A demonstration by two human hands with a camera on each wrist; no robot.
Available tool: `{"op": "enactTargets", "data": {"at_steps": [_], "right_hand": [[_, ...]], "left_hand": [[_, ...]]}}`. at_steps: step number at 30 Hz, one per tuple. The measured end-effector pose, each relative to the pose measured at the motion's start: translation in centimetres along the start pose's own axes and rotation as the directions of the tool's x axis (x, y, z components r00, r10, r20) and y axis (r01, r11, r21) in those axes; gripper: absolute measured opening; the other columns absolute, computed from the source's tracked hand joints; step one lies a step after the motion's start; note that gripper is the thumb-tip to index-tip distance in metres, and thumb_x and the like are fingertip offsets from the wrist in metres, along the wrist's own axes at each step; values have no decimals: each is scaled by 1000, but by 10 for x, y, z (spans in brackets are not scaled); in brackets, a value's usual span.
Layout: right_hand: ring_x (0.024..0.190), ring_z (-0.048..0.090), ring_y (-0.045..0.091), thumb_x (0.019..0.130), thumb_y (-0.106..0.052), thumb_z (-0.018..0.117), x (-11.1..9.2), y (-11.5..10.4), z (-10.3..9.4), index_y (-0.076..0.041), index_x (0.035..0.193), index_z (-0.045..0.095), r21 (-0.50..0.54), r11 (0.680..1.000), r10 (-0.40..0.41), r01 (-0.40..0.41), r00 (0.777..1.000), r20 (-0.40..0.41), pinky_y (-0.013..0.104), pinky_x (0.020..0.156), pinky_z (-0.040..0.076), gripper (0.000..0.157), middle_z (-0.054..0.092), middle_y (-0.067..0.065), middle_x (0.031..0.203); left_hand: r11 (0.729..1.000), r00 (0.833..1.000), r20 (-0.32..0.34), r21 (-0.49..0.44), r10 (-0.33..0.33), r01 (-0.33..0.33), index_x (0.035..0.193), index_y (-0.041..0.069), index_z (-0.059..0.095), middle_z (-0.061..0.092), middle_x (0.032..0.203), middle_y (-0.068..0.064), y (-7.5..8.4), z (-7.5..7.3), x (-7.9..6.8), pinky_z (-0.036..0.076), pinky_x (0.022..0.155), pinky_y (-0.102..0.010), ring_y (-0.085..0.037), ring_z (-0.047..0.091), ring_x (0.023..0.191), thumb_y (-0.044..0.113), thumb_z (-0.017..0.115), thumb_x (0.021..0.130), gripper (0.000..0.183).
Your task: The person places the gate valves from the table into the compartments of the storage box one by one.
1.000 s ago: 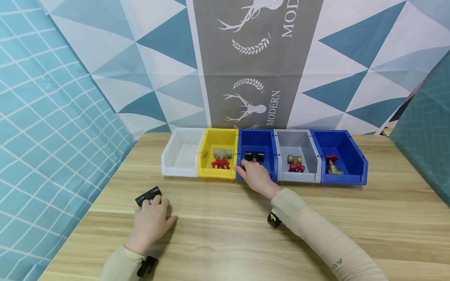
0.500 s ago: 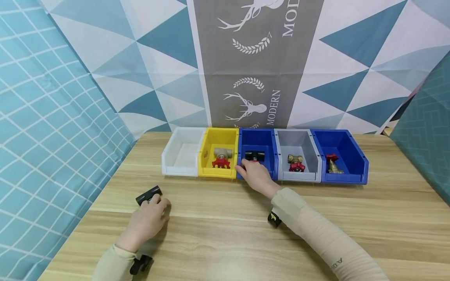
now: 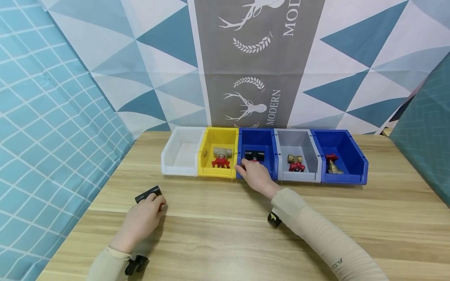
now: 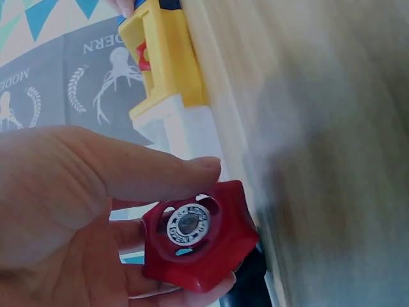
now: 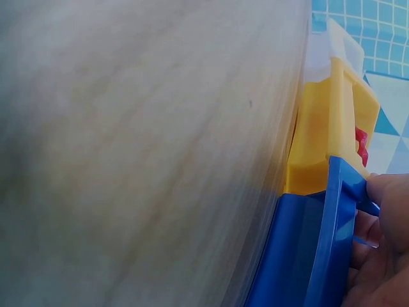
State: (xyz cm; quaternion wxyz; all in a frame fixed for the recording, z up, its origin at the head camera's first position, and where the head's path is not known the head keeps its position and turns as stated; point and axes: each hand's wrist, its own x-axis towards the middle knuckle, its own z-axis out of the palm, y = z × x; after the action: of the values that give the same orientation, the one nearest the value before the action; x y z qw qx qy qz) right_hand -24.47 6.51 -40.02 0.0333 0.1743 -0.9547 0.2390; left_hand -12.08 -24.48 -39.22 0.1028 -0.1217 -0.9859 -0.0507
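In the head view my left hand [image 3: 140, 218] is at the table's left, by a valve with a black tee-shaped body [image 3: 147, 194]. The left wrist view shows its red handwheel [image 4: 198, 236] between my thumb on one side and curled fingers on the other. My right hand [image 3: 258, 177] is at the front left corner of the middle blue bin [image 3: 258, 136], gripping its rim with thumb and fingers; the right wrist view shows the thumb on the rim and the fingers behind the wall. Inside that bin another black valve [image 3: 254, 155] lies partly hidden by the hand.
Left of the blue bin stand a yellow bin [image 3: 219, 134] with a grey, red-wheeled valve [image 3: 221, 156] and a white bin [image 3: 179, 169]. To its right are a grey bin [image 3: 299, 176] and another blue bin [image 3: 346, 178], each with a brass valve. A patterned cloth hangs behind.
My left hand has shifted slightly left, its thumb and fingers drawing in around the valve's red handwheel. The valve stays in nearly the same place. My right hand has not visibly moved.
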Motion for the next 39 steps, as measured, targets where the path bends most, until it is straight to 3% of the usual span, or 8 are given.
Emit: {"op": "enactTargets", "data": {"at_steps": [19,28,39], "right_hand": [[49,44,16,94,-39,45,1,0,0,-12,78,51,11,1000,11,-11,1000,12,24,45,31,32,40,0,58],[48,43,15,94,-39,45,0,0,0,-12,78,51,11,1000,16,-16,1000,15,24,44,30,32,40,0,57],[49,44,15,94,-39,46,1,1,1,-11,78,51,7,1000,11,-11,1000,3,24,45,31,32,40,0,57]], "left_hand": [[993,998,-68,-118,2,-10,88,8,61,52,74,0,-3,-5,6,37,48,-24,-8,45,57,4,68,72,17],[985,999,-46,-169,11,-18,87,8,61,51,79,1,2,-5,8,39,51,-21,-6,45,60,6,65,74,14],[987,998,-37,-156,41,-46,87,10,59,50,77,1,0,-11,13,41,51,-23,-9,48,62,14,72,71,21]]}}
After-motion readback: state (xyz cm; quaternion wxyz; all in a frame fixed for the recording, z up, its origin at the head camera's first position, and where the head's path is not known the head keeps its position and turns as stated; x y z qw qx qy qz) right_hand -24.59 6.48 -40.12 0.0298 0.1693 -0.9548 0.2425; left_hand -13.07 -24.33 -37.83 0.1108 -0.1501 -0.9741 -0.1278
